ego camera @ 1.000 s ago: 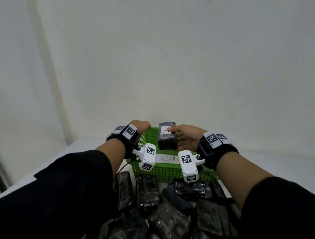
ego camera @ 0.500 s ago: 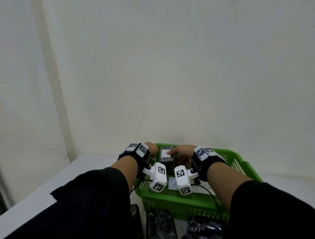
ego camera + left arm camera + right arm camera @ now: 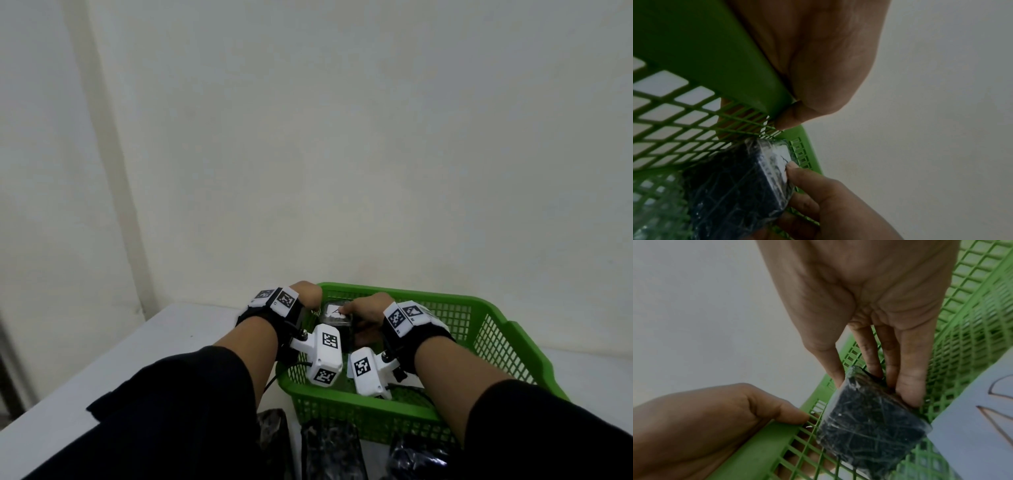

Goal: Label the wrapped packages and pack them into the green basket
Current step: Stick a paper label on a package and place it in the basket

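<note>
The green basket (image 3: 479, 323) stands on the white table. A dark package wrapped in clear film (image 3: 335, 318) with a white handwritten label (image 3: 330, 310) on top stands inside the basket's far left corner. My right hand (image 3: 364, 308) holds it, thumb on one side and fingers (image 3: 908, 386) on the other. The package (image 3: 865, 426) sits against the mesh wall. My left hand (image 3: 306, 296) grips the basket's left rim (image 3: 725, 65), thumb (image 3: 789, 120) inside and fingers outside the mesh.
More dark wrapped packages (image 3: 329, 452) lie on the table in front of the basket. A white sheet with drawn letters (image 3: 972, 426) lies in the basket bottom. A pale wall stands close behind the basket.
My right hand has lowered the labelled package from above the rim down into the basket's far left corner. The left hand stays on the rim. The head view has tilted upward.
</note>
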`<move>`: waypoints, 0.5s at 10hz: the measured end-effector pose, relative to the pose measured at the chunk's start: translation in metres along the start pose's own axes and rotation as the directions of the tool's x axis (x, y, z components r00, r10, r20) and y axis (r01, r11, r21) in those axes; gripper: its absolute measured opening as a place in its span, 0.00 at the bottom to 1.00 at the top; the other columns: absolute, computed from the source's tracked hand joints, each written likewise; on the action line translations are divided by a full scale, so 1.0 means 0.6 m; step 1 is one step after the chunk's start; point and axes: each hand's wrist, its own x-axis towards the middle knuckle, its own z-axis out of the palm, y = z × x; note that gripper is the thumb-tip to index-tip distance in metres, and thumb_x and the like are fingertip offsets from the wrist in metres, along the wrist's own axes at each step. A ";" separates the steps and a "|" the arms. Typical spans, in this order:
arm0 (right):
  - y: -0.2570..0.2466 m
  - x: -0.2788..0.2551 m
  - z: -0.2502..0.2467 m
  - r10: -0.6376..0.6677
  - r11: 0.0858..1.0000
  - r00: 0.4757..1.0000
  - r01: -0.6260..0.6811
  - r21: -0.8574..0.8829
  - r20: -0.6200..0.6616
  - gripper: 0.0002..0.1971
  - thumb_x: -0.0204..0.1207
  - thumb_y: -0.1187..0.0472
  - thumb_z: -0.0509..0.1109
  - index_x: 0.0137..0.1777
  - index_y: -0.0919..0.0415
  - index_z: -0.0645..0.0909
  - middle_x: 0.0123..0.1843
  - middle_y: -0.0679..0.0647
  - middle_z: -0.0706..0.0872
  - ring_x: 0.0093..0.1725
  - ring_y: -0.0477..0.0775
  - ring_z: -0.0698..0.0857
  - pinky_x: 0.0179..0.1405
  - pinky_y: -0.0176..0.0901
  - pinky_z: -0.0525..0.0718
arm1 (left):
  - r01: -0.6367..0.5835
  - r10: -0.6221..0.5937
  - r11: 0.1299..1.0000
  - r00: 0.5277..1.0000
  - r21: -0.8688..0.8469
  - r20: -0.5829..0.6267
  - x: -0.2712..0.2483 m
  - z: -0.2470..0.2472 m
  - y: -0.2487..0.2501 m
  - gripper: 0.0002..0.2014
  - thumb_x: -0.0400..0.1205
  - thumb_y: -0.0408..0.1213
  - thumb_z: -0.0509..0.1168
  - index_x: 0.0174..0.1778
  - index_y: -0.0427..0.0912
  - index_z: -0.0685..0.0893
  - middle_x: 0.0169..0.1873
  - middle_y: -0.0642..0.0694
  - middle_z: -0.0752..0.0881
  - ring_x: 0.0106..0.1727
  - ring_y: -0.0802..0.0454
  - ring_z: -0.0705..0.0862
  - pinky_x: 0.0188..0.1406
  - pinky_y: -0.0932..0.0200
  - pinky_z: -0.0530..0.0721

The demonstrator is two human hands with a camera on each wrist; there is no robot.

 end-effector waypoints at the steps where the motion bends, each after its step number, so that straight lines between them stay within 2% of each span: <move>1: -0.002 0.001 -0.002 0.002 1.000 1.000 -0.002 0.004 -0.007 0.13 0.76 0.60 0.84 0.39 0.67 0.85 0.37 0.62 0.90 0.39 0.65 0.91 0.45 0.61 0.94 | 0.011 -0.012 0.998 1.000 -0.065 -0.019 -0.006 -0.001 0.003 0.18 0.92 0.30 0.57 0.74 0.24 0.78 0.70 0.23 0.80 0.69 0.36 0.81 0.48 0.62 0.66; 2: -0.003 -0.002 -0.004 -0.003 1.000 1.000 0.004 -0.028 0.007 0.14 0.77 0.58 0.82 0.37 0.66 0.85 0.36 0.60 0.89 0.35 0.59 0.89 0.49 0.58 0.94 | 0.052 -0.053 0.994 0.999 -0.097 -0.005 -0.010 -0.001 0.004 0.18 0.92 0.30 0.56 0.75 0.25 0.78 0.64 0.25 0.81 0.68 0.35 0.81 0.48 0.60 0.68; 3: -0.014 -0.013 -0.015 -0.051 0.995 0.999 0.052 -0.087 0.017 0.13 0.81 0.55 0.79 0.41 0.64 0.85 0.43 0.58 0.89 0.36 0.56 0.88 0.40 0.51 0.92 | 0.083 -0.088 0.983 0.996 -0.164 -0.023 -0.020 -0.013 0.004 0.20 0.93 0.33 0.54 0.80 0.29 0.74 0.79 0.32 0.76 0.80 0.38 0.74 0.70 0.54 0.72; 4: -0.034 -0.029 -0.034 -0.128 0.974 0.991 0.130 -0.188 0.027 0.22 0.82 0.50 0.76 0.68 0.64 0.83 0.65 0.58 0.87 0.54 0.59 0.91 0.59 0.57 0.92 | 0.007 -0.013 0.996 0.997 -0.087 -0.074 -0.028 -0.036 0.000 0.21 0.93 0.33 0.54 0.81 0.29 0.72 0.81 0.34 0.74 0.82 0.39 0.73 0.74 0.55 0.72; 5: -0.061 -0.063 -0.060 -0.193 0.945 0.981 0.185 -0.270 0.000 0.26 0.82 0.46 0.74 0.72 0.64 0.81 0.69 0.61 0.86 0.59 0.61 0.88 0.66 0.57 0.88 | 0.062 -0.098 0.961 0.988 -0.271 -0.120 -0.056 -0.076 0.003 0.21 0.90 0.34 0.59 0.78 0.28 0.76 0.77 0.32 0.77 0.79 0.37 0.77 0.71 0.51 0.79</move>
